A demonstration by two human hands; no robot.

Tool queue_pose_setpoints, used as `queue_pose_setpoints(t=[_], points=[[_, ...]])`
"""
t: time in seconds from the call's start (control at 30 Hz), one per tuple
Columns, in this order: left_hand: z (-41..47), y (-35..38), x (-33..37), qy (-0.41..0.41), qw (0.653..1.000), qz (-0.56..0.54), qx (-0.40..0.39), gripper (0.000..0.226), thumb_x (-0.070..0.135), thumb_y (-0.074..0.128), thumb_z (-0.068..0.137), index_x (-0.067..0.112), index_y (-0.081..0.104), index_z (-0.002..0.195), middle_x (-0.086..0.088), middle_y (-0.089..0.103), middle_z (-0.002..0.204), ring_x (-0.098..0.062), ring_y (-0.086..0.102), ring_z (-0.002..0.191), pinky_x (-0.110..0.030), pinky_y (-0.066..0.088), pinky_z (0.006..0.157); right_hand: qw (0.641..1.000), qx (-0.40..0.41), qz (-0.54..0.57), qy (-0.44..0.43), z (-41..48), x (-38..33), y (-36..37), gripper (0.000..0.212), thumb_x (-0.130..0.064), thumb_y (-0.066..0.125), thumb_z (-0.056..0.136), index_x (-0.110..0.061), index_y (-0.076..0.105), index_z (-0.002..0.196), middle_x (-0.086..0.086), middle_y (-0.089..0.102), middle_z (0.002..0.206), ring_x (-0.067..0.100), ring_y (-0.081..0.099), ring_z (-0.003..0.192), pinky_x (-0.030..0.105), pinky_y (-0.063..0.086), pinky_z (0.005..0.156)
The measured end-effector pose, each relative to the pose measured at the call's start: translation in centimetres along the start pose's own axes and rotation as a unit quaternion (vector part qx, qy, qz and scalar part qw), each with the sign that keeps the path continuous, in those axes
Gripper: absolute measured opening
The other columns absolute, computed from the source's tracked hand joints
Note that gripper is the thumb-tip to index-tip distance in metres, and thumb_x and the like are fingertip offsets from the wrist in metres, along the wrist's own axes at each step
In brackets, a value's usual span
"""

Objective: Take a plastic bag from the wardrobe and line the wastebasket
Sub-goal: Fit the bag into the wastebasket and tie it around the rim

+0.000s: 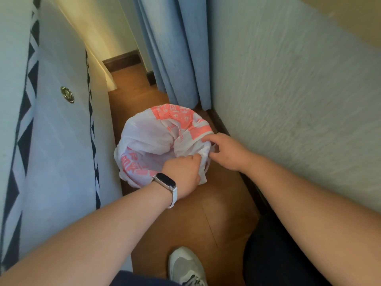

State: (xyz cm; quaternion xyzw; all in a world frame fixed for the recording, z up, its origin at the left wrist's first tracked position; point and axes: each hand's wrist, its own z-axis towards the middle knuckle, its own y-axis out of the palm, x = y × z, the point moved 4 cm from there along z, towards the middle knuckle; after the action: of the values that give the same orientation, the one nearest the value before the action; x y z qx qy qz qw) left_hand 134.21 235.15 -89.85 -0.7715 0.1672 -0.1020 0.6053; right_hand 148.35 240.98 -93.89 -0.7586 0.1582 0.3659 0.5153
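Nearest the camera: two bare forearms, a grey shoe (pixel 186 267) on the wooden floor (pixel 222 205), and a dark trouser leg at lower right.

Head view. The plastic bag (pixel 152 141), white with red print, is spread open over the wastebasket, which it hides completely; the pair stands on the floor, further off, in the narrow gap between the bed (pixel 61 141) on the left and the wall (pixel 288 100) on the right. The left hand (pixel 183 176), with a wristband (pixel 167 182), has its fingers clenched on the near edge of the bag. The right hand (pixel 228 151) pinches the bag's right edge between thumb and forefinger.

Step in hand, by judgement: fitting the bag mouth over the rim, near completion. The next move calls for drawing the loose near-right fold down outside the rim and smoothing it.

Obstructions: the wall and its dark skirting stand just beside the bag on the right, limiting hand clearance. A blue curtain (pixel 175 58) hangs beyond, clear of the work.
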Motion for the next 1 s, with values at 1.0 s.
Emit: queue_pose_setpoints(t=[1.0], points=[[-4.0, -14.2, -10.1, 0.028, 0.956, -0.157, 0.246, 0.036, 0.038, 0.039, 0.088, 0.019, 0.065, 0.104, 0.006, 0.065, 0.086, -0.02, 0.059, 0.077, -0.029, 0.039, 0.063, 0.919, 0.278, 0.159, -0.229, -0.9, -13.0, -5.1, 0.032, -0.032, 0.057, 0.086, -0.011, 0.064, 0.108, -0.001, 0.056, 0.113, 0.019, 0.056, 0.111, 0.044, 0.045, 0.097]])
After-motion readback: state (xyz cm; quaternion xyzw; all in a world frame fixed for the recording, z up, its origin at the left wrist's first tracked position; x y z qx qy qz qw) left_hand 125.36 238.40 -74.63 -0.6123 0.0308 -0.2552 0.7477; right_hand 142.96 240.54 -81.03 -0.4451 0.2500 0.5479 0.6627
